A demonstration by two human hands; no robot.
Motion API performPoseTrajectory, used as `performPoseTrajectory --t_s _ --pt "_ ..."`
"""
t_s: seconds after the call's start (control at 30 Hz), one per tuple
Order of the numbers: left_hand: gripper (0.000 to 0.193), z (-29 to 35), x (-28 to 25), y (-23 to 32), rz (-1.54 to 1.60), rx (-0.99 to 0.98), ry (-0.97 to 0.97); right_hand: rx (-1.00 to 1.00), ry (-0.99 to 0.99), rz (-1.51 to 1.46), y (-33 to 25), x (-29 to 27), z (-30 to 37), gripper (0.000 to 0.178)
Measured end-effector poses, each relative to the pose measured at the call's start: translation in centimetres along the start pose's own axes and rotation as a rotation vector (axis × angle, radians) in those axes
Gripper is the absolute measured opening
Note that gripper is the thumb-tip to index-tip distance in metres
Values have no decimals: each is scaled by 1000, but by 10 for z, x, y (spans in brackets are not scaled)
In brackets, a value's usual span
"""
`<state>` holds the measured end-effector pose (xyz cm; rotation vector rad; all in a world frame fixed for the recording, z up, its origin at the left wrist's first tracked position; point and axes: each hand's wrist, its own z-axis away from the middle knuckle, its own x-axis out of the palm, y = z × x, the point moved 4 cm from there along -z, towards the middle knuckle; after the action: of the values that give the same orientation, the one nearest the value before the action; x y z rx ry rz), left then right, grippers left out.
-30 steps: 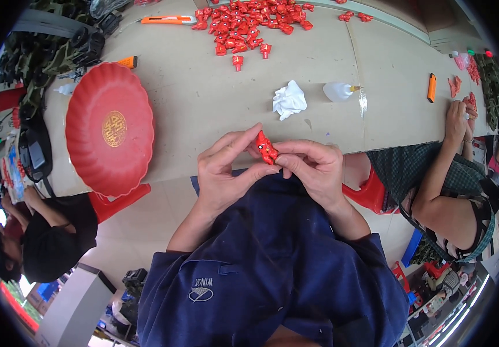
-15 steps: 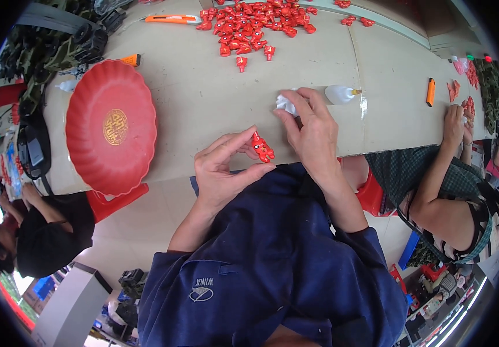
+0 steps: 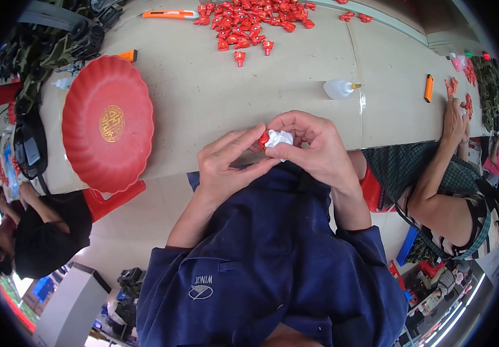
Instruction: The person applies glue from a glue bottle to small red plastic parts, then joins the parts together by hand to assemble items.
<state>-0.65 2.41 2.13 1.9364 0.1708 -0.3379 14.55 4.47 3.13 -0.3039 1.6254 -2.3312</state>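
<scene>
My left hand pinches a small red figure part, most of it hidden behind the fingers and a white cloth. In my right hand is the crumpled white cloth or tissue, pressed against the red part. Both hands meet just over the table's near edge. Up and to the right of them, a small white squeeze bottle with a thin yellowish tip lies on its side. Beyond, a heap of similar red parts is spread on the table.
A red scalloped tray sits at left, beside an orange cutter. Another orange cutter lies at the back, and a third at right. One person sits at left, another at right.
My right hand has come left and down with the white cloth, which now presses on the red figure part. My left hand still holds the part, with its fingers closer together.
</scene>
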Motion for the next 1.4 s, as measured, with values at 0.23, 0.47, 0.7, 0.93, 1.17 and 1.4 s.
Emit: performPoseTrajectory --t_s 0.23,0.47,0.7,0.93,1.17,1.4 --pt "55 2 0 -13 513 -177 -71 -53 9 -250 3 -7 -3 17" --pt "56 9 3 -22 753 -257 -101 -248 361 237 2 -17 -2 26" --pt "55 10 3 -24 749 -277 -83 -325 306 308 -15 -19 16 18" --pt "52 6 8 -19 764 -282 -33 -380 170 271 -15 -6 31 21" --pt "49 6 17 -16 771 -359 0 -578 368 400 -9 0 32 22" --pt "48 7 20 -15 747 -335 -1 -710 416 493 -12 -1 33 18"
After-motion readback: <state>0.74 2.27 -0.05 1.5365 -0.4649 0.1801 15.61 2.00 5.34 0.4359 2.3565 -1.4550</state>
